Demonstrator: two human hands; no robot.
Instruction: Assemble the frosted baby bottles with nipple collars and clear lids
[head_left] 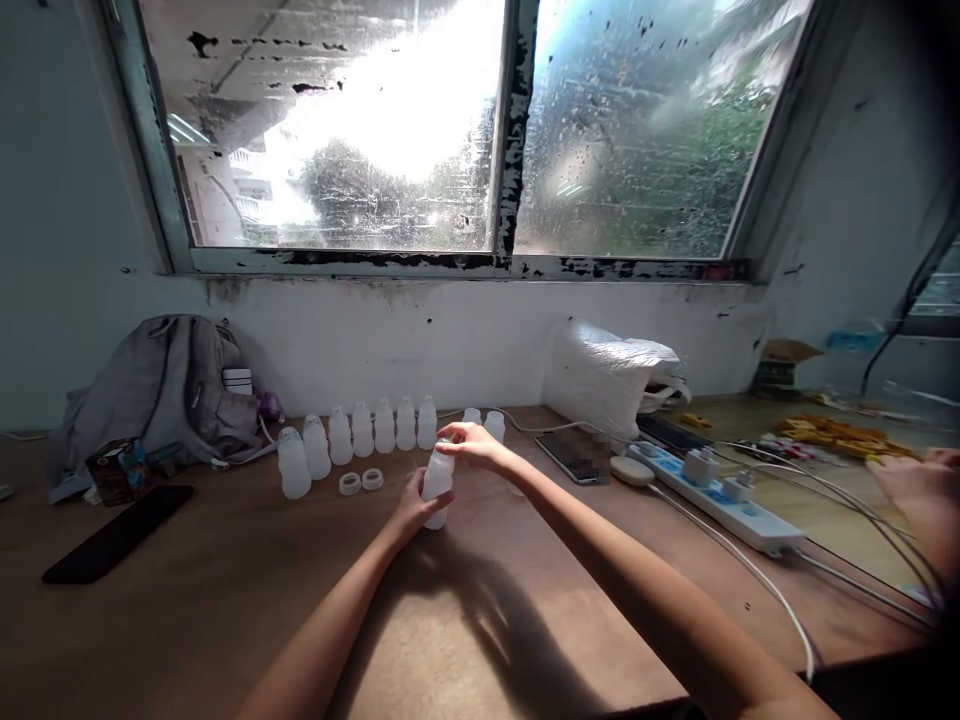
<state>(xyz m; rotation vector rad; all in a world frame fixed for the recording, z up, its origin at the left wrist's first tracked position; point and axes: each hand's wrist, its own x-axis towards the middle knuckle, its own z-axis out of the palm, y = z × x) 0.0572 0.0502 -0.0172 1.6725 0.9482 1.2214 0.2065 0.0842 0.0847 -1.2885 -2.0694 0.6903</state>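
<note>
A frosted white baby bottle [438, 482] stands upright on the brown table, slightly tilted. My left hand [412, 508] is wrapped round its body. From above, my right hand [477, 446] grips the bottle's top with closed fingers, which partly hide it. Left of my hands, a row of similar bottles [362, 430] curves along the back of the table. Two white screw rings [361, 482] lie in front of that row. Behind my right hand are two more bottles [494, 425], partly covered by the hand. A pale round piece near my right wrist is mostly hidden.
A grey backpack [169, 390], a small box [118, 470] and a black phone [118, 533] are at the left. To the right lie another phone [570, 455], a white bag [611, 375] and a power strip [716, 500] with cables. Another person's hand [919, 495] shows at far right.
</note>
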